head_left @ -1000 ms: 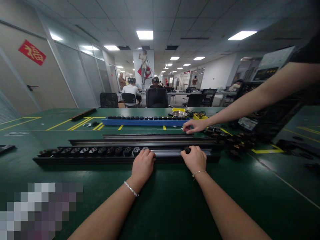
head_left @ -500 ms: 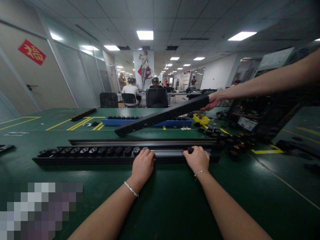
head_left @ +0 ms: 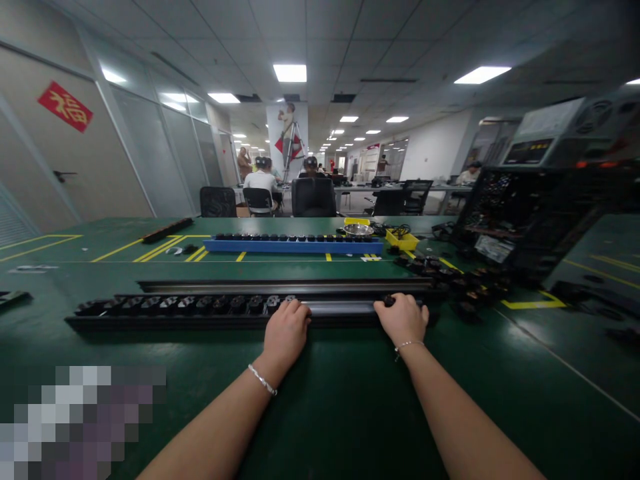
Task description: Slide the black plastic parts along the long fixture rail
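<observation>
A long black channel (head_left: 175,323) lies across the green table in front of me. Its left half carries a row of small black pieces with light metallic tops (head_left: 220,304), and a bare grey strip (head_left: 343,308) shows between my hands. My left hand (head_left: 286,328) is closed over the channel at the row's right end; its fingertips are partly hidden. Farther right, my right hand (head_left: 404,319) pinches a small black piece (head_left: 389,301) just over the channel. Directly behind lies a second long black rail (head_left: 280,285).
Beyond the rails stands a blue tray (head_left: 295,247) holding a row of black pieces. A metal bowl (head_left: 358,230) and a yellow bin (head_left: 403,239) are behind it. Loose black parts (head_left: 470,287) lie to the right, beside an open computer case (head_left: 505,220). People sit in the background.
Another person's arm, which held a long black bar over the table, has left the view with the bar. My right hand has slid slightly right with the small black piece; my left is still.
</observation>
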`<action>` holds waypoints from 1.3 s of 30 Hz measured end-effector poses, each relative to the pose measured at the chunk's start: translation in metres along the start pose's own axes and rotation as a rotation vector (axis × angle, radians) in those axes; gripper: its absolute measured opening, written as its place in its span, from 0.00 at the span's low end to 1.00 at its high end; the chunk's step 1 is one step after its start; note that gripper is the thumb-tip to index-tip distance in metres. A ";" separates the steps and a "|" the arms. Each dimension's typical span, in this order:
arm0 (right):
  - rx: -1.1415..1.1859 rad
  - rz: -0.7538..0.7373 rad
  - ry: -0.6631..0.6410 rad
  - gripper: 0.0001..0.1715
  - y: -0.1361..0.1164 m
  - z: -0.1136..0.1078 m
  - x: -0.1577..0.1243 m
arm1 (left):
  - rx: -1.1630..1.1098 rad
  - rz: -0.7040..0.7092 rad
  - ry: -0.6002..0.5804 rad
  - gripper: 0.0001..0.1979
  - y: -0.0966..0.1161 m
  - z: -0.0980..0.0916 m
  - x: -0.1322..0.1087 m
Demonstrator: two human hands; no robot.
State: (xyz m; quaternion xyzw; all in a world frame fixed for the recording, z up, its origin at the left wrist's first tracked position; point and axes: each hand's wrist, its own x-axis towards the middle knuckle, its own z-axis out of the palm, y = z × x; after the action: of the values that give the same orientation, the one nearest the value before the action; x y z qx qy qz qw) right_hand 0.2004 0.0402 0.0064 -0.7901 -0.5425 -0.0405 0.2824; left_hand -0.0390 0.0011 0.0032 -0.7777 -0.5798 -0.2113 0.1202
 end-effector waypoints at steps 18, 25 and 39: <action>0.010 0.070 0.002 0.24 0.010 -0.004 0.006 | -0.016 -0.005 -0.012 0.07 0.001 -0.003 0.000; 0.009 0.098 0.004 0.25 0.016 -0.005 0.009 | -0.019 -0.017 -0.024 0.07 0.002 -0.004 0.001; 0.002 0.086 -0.003 0.24 0.022 -0.005 0.012 | -0.005 -0.001 -0.004 0.06 0.001 -0.002 0.001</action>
State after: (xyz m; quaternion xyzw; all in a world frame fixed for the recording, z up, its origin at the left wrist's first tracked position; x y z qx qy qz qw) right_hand 0.2262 0.0420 0.0062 -0.8126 -0.5084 -0.0264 0.2839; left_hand -0.0380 0.0002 0.0054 -0.7780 -0.5799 -0.2114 0.1171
